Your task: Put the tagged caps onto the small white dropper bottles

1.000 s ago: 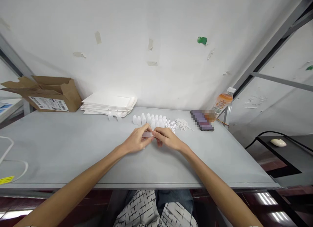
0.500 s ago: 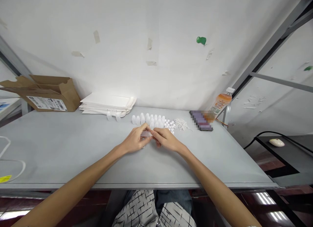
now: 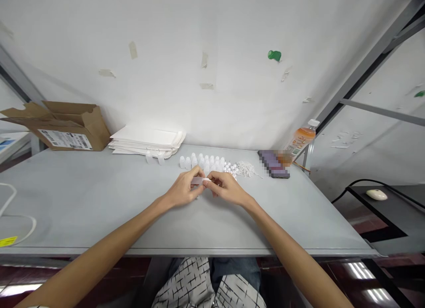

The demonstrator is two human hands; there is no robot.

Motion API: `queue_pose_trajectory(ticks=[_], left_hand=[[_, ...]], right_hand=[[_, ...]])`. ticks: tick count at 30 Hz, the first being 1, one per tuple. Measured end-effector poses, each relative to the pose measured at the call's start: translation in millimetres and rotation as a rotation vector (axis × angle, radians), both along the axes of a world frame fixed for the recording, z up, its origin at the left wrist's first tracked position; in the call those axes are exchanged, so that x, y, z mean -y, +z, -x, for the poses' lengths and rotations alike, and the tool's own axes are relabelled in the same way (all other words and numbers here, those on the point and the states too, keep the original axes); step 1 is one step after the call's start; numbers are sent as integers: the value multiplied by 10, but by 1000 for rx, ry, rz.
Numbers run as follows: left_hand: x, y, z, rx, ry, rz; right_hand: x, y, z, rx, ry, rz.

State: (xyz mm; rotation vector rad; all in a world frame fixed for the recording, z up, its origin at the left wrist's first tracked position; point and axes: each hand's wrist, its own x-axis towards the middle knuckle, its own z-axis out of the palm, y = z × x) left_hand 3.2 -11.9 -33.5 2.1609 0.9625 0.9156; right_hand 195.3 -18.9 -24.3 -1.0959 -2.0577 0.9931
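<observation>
A small translucent plastic bottle (image 3: 196, 180) lies sideways in my left hand (image 3: 182, 189), its neck facing right. My right hand (image 3: 229, 189) pinches a white cap-like piece (image 3: 206, 179) at that neck; its exact shape is partly covered by my fingers. Just beyond my hands, several similar bottles (image 3: 202, 159) stand upright in a cluster. Small white caps (image 3: 231, 168) are heaped to their right, beside a pile of tiny white pieces (image 3: 246, 169). Two more bottles (image 3: 161, 158) with thin tips stand apart on the left. A small pale bit shows under my left fingers.
On the grey table (image 3: 232, 228), a stack of white sheets (image 3: 146, 140) and an open cardboard box (image 3: 73, 128) stand back left. A phone (image 3: 274, 164) and a drink bottle (image 3: 302, 140) are at right. A white cable (image 3: 31, 224) lies at far left.
The white piece at the bottle's neck shows more plainly between my fingers. My right fingers have shifted slightly; both hands otherwise stay in place. The view has moved a little.
</observation>
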Motion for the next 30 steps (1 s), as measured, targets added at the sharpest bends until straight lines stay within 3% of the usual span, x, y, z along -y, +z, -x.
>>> queue_pose_trajectory(ticks=[16,30], left_hand=[[55,2,-12,-18,-27,13],[28,-2,3,14,-18,3]], right_hand=[[-1,35,-31,-77,51,123],[12,14,2,-72,-54,-36]])
